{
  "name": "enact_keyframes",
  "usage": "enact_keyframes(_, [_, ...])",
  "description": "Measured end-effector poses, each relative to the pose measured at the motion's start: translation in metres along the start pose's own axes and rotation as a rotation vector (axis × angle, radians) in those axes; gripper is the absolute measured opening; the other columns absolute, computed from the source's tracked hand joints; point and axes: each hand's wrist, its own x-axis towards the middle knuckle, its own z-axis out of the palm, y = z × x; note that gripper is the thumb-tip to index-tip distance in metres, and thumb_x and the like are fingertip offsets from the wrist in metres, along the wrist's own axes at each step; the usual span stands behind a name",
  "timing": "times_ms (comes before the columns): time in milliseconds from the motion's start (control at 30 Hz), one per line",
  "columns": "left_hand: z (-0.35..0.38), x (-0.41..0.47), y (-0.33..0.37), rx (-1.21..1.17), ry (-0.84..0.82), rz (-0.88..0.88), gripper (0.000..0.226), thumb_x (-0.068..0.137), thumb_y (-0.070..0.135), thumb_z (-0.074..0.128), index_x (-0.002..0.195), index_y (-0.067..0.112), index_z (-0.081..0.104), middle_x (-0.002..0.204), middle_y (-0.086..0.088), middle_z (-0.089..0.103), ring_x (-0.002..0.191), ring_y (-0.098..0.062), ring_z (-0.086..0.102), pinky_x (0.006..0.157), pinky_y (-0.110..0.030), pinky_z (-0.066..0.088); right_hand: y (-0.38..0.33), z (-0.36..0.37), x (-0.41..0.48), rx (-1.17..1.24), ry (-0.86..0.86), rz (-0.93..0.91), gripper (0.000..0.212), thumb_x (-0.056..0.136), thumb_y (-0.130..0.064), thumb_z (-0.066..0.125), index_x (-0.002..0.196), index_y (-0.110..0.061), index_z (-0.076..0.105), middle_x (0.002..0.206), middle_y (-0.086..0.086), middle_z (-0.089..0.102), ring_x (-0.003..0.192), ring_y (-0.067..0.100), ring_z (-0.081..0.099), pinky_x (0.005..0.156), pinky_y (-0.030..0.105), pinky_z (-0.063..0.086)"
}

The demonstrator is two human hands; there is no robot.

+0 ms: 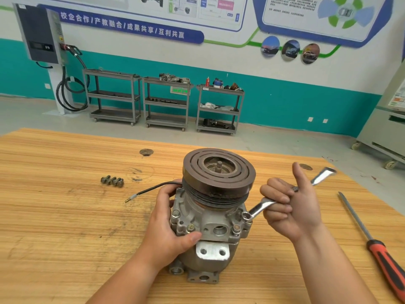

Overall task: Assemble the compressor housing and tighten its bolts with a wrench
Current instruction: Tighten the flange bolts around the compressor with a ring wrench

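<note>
While your left hand (173, 224) wraps round the left side of the compressor housing (210, 218), thumb pressed on its front flange, the unit stands upright at lower centre of the frame on the wooden table (54, 216), pulley (219, 170) on top. Your right hand (289, 207) curls its fingers round the wrench (260, 206), thumb raised; the ring end meets the housing's right flange. Three loose bolts (112, 181) lie together left of centre. A red-handled screwdriver (377, 244) lies at lower right.
</note>
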Motion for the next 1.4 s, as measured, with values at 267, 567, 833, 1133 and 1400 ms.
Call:
enact_keyframes(267, [0.002,0.000,0.005,-0.040,-0.013,0.005,0.102,0.050,0.081,0.070,0.125,0.020,0.037,0.116,0.019,0.062,0.104,-0.007,0.064,0.080,-0.016,0.050,-0.005,-0.007,0.026,0.022,-0.036,0.192,0.055,0.078,-0.069,0.045,0.050,-0.025,0.028,0.045,-0.011,0.022,0.033,0.000,0.014,0.027,0.011,0.016])
enact_keyframes(567, [0.002,0.000,0.005,-0.028,0.009,-0.028,0.105,0.045,0.083,0.070,0.123,0.022,0.038,0.113,0.016,0.063,0.104,-0.011,0.064,0.079,-0.018,0.051,0.018,0.009,-0.012,0.052,0.273,-0.245,0.053,0.080,-0.059,0.043,0.043,-0.023,0.036,0.039,-0.010,0.027,0.039,0.003,0.008,0.027,0.015,0.013])
enact_keyframes(833, [0.002,-0.002,-0.002,0.012,0.023,-0.020,0.084,0.046,0.051,0.071,0.120,0.025,0.039,0.106,0.002,0.065,0.103,-0.015,0.064,0.079,-0.019,0.051,0.080,0.041,-0.061,-0.133,0.624,-0.746,0.047,0.065,-0.045,0.048,0.028,-0.017,0.040,0.035,-0.007,0.036,0.041,0.005,0.032,0.042,0.011,0.044])
enact_keyframes(1133, [0.002,-0.002,-0.001,-0.004,0.006,-0.027,0.084,0.047,0.050,0.072,0.121,0.029,0.038,0.109,0.014,0.063,0.103,-0.005,0.063,0.078,-0.013,0.049,0.051,0.033,-0.061,-0.184,0.179,-0.845,0.058,0.061,-0.059,0.074,0.039,-0.019,0.039,0.048,0.005,0.046,0.045,0.014,0.041,0.044,0.015,0.037])
enact_keyframes(1400, [0.002,-0.001,0.002,-0.009,-0.009,-0.002,0.082,0.050,0.050,0.071,0.122,0.030,0.038,0.113,0.028,0.058,0.102,0.001,0.062,0.076,-0.008,0.047,0.001,-0.002,-0.006,-0.083,0.145,-0.285,0.058,0.080,-0.063,0.042,0.039,-0.022,0.036,0.045,-0.006,0.019,0.040,0.008,0.014,0.032,0.017,0.015])
